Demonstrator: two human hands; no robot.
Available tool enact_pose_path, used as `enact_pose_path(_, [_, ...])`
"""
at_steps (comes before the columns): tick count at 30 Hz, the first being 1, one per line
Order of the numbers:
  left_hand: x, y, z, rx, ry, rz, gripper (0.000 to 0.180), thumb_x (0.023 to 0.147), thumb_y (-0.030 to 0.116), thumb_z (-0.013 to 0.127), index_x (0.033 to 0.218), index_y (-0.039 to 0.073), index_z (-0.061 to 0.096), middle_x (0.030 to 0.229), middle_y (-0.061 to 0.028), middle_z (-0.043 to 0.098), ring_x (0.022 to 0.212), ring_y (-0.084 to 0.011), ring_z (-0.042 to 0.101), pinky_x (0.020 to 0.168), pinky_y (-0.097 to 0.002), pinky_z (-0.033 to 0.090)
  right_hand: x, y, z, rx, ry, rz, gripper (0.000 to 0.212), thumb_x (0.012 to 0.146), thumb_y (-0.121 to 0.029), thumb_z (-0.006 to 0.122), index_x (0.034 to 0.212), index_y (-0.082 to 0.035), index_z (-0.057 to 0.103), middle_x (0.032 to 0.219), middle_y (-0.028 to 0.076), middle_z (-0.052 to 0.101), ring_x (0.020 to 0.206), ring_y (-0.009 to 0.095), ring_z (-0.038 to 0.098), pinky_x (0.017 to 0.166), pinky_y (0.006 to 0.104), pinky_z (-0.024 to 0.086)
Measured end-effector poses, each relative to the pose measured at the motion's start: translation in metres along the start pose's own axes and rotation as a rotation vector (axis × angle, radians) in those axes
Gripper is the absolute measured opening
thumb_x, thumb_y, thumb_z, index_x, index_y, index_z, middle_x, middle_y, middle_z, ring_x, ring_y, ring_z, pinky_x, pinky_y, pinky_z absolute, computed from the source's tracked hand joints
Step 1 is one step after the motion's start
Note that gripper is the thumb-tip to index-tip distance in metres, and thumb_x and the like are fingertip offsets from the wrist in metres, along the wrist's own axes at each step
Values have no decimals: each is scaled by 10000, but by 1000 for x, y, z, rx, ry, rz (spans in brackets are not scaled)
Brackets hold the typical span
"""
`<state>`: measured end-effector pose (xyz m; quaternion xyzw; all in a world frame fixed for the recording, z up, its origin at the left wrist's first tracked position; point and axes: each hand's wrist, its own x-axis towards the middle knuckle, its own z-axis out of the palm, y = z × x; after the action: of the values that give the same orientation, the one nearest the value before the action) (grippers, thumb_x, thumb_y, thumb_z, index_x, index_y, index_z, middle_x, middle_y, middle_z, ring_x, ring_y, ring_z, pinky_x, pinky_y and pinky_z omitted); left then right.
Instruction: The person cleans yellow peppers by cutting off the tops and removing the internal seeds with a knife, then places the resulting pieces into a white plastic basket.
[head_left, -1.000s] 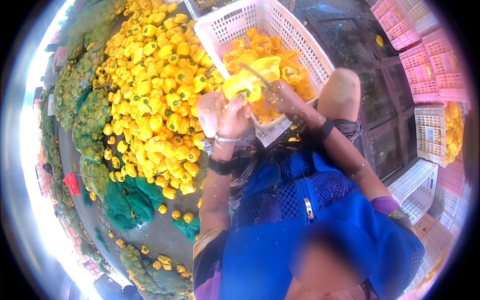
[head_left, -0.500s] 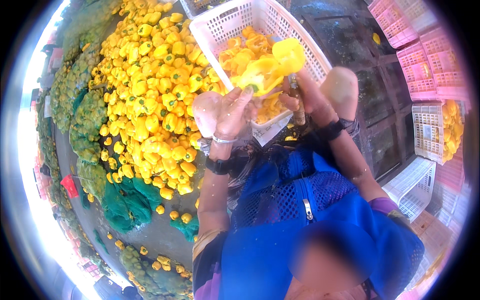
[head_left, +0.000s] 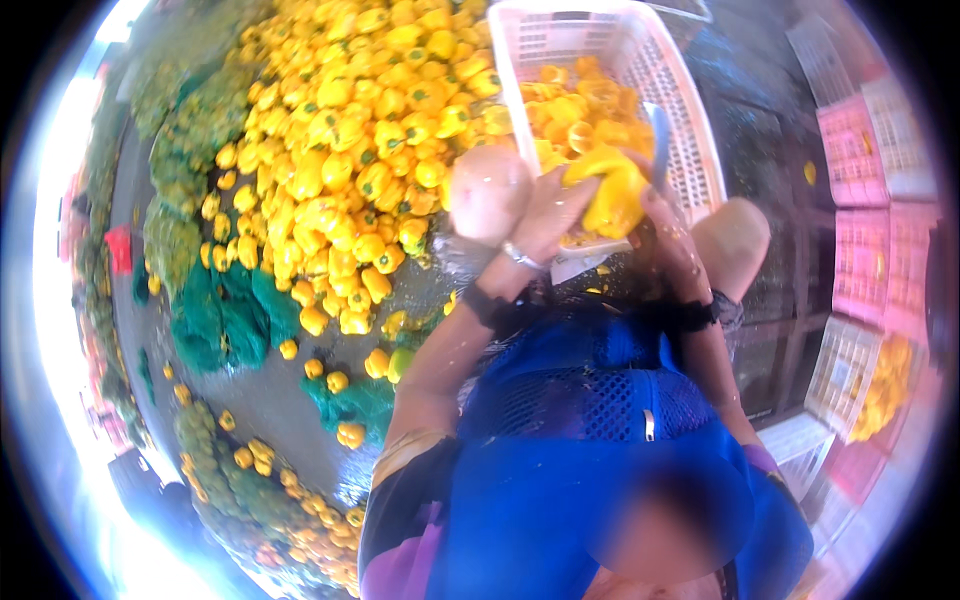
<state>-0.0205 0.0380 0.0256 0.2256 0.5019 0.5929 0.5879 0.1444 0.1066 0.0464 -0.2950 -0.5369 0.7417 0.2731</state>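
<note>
To the left of the left hand [head_left: 558,208] spreads one heap of yellow peppers [head_left: 345,140], too many to count; just beyond both hands stands one white crate [head_left: 690,140] of uncounted pieces. Between the hands, one yellow pepper [head_left: 612,200] now looks compact where an opened one spread half a second ago, so it seems still in work. The left hand grips it; the right hand [head_left: 668,228] clasps one knife [head_left: 659,145], blade raised.
</note>
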Motion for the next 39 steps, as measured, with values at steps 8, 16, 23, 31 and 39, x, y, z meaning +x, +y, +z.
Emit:
enact_pose_path(8, [14, -19, 12, -111, 114, -52, 330, 834, 170, 664, 1099, -19, 612, 1005, -92, 660, 848, -150, 641, 705, -265, 526, 13, 6, 17, -211, 168, -124, 644, 787, -213, 715, 1321, 2, 427, 1188, 149, 552, 1096, 221, 543, 949, 321, 432])
enact_pose_path(16, [23, -47, 10, 307, 180, 222, 275, 834, 231, 656, 964, -12, 666, 856, -125, 697, 804, -182, 666, 688, -311, 523, 16, 4, 16, -89, 250, 7, 481, 838, -159, 627, 1265, 18, 492, 1151, 142, 581, 1050, 198, 567, 910, 287, 451])
enact_pose_path(23, [11, -26, 3, 606, 52, 293, 317, 777, 306, 668, 852, -2, 678, 715, -160, 656, 687, -246, 649, 635, -356, 507, 16, 10, -6, 202, 227, 194, 380, 847, -194, 594, 1168, 3, 539, 1029, 73, 607, 929, 168, 600, 797, 276, 493])
enact_pose_path(31, [2, -6, 6, 98, -277, 237, 250, 806, 230, 696, 928, 11, 686, 727, -69, 657, 703, -62, 594, 645, -244, 479, -8, 8, -13, -427, 77, -177, 301, 883, -41, 525, 1183, -65, 511, 1122, 102, 542, 950, 182, 550, 831, 270, 454])
enact_pose_path(39, [-3, 61, -6, 948, 221, 523, 313, 821, 317, 670, 705, 27, 640, 616, -46, 612, 521, -134, 553, 483, -301, 439, 16, 15, -19, -445, 166, -289, 384, 896, -64, 552, 1269, -63, 460, 1163, 124, 526, 1017, 176, 544, 816, 258, 489])
